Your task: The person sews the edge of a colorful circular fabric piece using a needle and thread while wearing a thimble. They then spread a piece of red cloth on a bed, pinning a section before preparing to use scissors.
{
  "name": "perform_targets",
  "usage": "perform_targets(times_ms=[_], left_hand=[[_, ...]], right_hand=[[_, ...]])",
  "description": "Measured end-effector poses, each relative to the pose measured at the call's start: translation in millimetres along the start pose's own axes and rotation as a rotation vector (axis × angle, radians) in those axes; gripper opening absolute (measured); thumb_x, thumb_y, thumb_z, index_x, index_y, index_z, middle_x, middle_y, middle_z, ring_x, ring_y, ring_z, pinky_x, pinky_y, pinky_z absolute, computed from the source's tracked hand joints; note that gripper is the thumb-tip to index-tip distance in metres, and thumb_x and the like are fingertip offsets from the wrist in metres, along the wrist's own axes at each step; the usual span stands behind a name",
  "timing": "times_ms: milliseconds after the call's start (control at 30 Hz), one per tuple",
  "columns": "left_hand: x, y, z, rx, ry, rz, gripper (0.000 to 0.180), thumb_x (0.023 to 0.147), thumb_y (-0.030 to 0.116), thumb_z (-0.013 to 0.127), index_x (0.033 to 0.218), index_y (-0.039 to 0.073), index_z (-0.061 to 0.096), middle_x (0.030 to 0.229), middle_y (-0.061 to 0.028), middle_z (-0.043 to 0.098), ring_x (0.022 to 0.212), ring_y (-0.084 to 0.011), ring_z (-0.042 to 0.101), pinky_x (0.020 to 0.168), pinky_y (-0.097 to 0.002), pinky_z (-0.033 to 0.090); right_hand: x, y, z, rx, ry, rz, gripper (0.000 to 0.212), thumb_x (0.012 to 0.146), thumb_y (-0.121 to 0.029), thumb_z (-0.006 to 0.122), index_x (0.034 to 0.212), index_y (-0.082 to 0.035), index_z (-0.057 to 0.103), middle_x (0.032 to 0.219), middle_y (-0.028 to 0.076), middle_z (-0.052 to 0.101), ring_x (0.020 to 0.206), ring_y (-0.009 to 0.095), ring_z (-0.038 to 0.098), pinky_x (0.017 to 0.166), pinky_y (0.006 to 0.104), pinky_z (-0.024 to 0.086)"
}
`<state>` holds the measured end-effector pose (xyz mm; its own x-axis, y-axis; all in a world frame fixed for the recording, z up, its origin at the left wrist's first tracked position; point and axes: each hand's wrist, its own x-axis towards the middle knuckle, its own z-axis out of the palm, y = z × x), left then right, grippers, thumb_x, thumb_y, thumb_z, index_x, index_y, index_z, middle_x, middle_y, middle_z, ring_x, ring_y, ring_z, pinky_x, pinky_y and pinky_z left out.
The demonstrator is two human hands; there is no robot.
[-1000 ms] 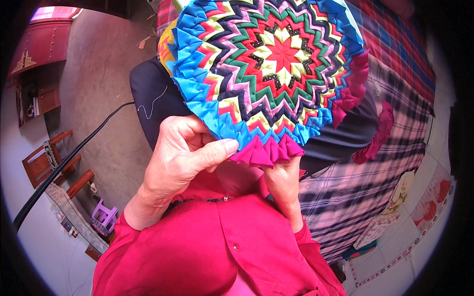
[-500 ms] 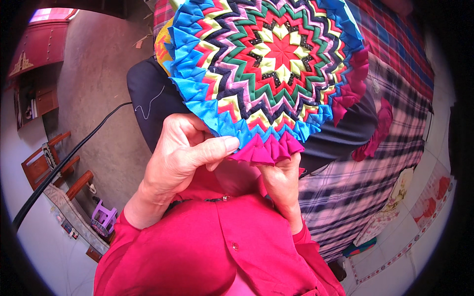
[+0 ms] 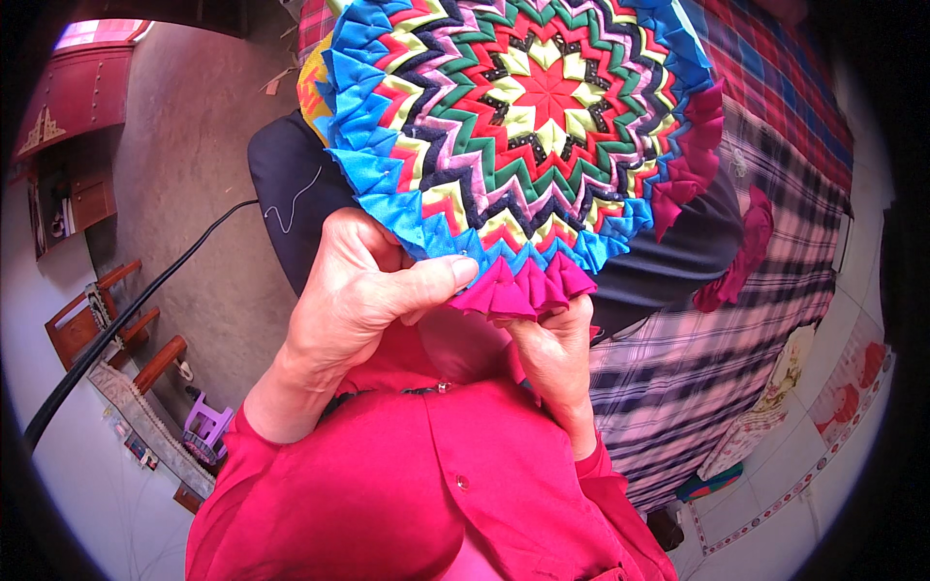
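Note:
A round folded-fabric patchwork piece [image 3: 547,126] lies over my lap, with zigzag rings in red, yellow, green, pink and navy. Its rim is blue pointed folds, with magenta folds [image 3: 513,290] along the near edge and right side. My left hand [image 3: 354,290] grips the near-left edge, thumb on top of the blue folds and fingers underneath. With my right hand [image 3: 557,353] I pinch the magenta folds from below; its fingertips are partly hidden by the cloth. No needle can be made out.
A loose magenta strip [image 3: 746,252] hangs at the right over the plaid bedcover [image 3: 697,387]. White thread [image 3: 291,208] lies on my dark trouser leg [image 3: 281,174]. A black cable [image 3: 145,310] crosses at left. Beyond it are a wooden chair [image 3: 73,324] and a purple stool [image 3: 205,426].
The patchwork has turned slightly and its centre has shifted a little to the left. My left hand has risen slightly with its edge. Both hands keep their hold.

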<state>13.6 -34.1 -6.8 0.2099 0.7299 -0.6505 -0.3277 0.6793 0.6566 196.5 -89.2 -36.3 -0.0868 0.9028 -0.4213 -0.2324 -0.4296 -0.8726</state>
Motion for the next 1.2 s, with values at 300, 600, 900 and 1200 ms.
perform_targets(times_ms=[300,600,900,1200], left_hand=[[-1,-1,-8,0.033,-0.046,0.023,0.014,0.080,0.004,0.076,0.092,0.000,0.070,0.077,0.0019,0.065,0.060,-0.0015,0.052,0.051,-0.0185,0.038],[-9,2,-9,0.019,-0.025,-0.018,0.020,0.081,0.005,0.077,0.098,-0.003,0.069,0.079,-0.0006,0.066,0.059,-0.0023,0.053,0.052,-0.0187,0.039],[-10,-3,-13,-0.028,0.016,-0.018,0.019,0.080,0.005,0.078,0.095,-0.004,0.070,0.077,-0.0019,0.067,0.058,-0.0024,0.053,0.049,-0.0186,0.037],[-11,1,-14,-0.062,-0.012,0.022,0.015,0.083,0.006,0.074,0.091,-0.005,0.069,0.075,-0.0063,0.067,0.060,-0.0056,0.055,0.053,-0.0198,0.041]], right_hand=[[1,2,1,-0.046,0.016,-0.017,0.039,0.082,0.009,0.070,0.118,0.002,0.058,0.101,0.008,0.069,0.086,0.013,0.067,0.074,0.0258,0.054],[0,5,6,0.006,0.055,0.003,0.044,0.082,0.010,0.069,0.122,0.002,0.055,0.104,0.009,0.068,0.087,0.015,0.067,0.074,0.0270,0.054],[1,3,9,0.008,0.059,0.039,0.041,0.080,0.011,0.068,0.119,0.002,0.057,0.102,0.008,0.069,0.085,0.014,0.066,0.073,0.0264,0.053],[1,7,7,0.017,-0.006,0.031,0.037,0.086,0.009,0.064,0.122,0.003,0.060,0.119,0.007,0.066,0.110,0.015,0.060,0.097,0.0305,0.046]])
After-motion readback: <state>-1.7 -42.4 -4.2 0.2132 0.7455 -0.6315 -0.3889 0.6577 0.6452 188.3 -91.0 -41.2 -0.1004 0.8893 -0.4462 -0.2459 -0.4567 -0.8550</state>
